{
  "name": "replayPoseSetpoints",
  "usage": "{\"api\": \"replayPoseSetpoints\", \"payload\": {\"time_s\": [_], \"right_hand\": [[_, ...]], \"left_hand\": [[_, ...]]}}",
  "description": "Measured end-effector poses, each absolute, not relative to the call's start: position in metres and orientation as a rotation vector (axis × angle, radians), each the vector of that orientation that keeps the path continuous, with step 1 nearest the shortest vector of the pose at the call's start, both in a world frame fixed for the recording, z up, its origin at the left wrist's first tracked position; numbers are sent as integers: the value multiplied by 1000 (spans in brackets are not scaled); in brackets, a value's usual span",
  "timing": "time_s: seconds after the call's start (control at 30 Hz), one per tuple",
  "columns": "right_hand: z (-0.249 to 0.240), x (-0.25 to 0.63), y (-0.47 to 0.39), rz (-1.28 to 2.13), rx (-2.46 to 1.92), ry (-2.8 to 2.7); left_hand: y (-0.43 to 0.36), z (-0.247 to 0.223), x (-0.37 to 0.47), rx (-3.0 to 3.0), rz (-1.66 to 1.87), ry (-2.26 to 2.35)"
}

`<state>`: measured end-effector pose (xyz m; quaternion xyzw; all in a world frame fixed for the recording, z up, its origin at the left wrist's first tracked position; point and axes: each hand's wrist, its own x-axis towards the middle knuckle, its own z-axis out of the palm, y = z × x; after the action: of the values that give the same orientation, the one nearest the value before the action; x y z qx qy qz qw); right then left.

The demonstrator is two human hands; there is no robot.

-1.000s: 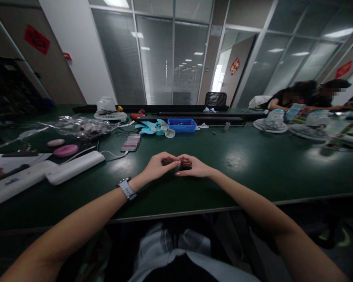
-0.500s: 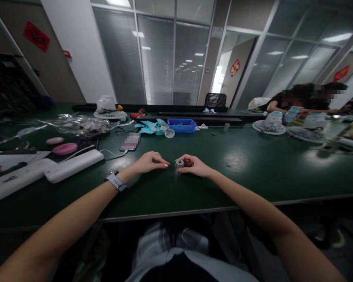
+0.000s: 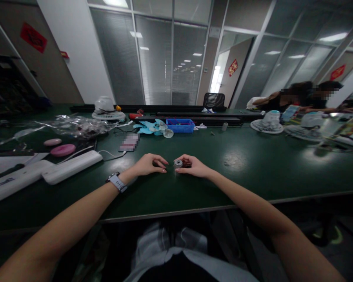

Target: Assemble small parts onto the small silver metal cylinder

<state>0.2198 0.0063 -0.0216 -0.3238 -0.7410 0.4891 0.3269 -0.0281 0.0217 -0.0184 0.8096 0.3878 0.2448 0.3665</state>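
Note:
My right hand (image 3: 192,166) has its thumb and fingers around a small metal cylinder (image 3: 178,163). The cylinder is silvery, with a dark spot in the middle of its round top, and stands upright at the green table (image 3: 194,197). To its left, my left hand (image 3: 150,164) holds nothing. Its thumb and fingertips are apart, pointing at the cylinder across a narrow gap. A watch with a grey strap (image 3: 117,182) is on the left wrist.
Left lie a white power strip (image 3: 72,167), a phone (image 3: 129,142), a pink disc (image 3: 62,150) and clear plastic wrapping (image 3: 85,126). Behind are blue fan blades (image 3: 150,127), a blue tray (image 3: 181,130) and another small cylinder (image 3: 224,126). White fan (image 3: 270,122) parts stand right; people sit beyond.
My left thumb and fingers, pinched together before, have spread apart. My right hand keeps its hold on the cylinder in nearly the same place. The camera view has shifted slightly.

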Motion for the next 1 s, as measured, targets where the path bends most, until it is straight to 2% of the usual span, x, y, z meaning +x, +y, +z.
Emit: {"api": "replayPoseSetpoints", "payload": {"time_s": [0.2, 0.27, 1.0], "right_hand": [[-26, 214, 7, 1231, -806, -1971], [-28, 211, 7, 1218, -789, -1969], [-30, 209, 6, 1209, -742, -1994]], "left_hand": [[8, -8, -5, 1942, 1146, 973], [3, -5, 3, 1902, 1215, 880], [-4, -8, 16, 1965, 1151, 761]]}}
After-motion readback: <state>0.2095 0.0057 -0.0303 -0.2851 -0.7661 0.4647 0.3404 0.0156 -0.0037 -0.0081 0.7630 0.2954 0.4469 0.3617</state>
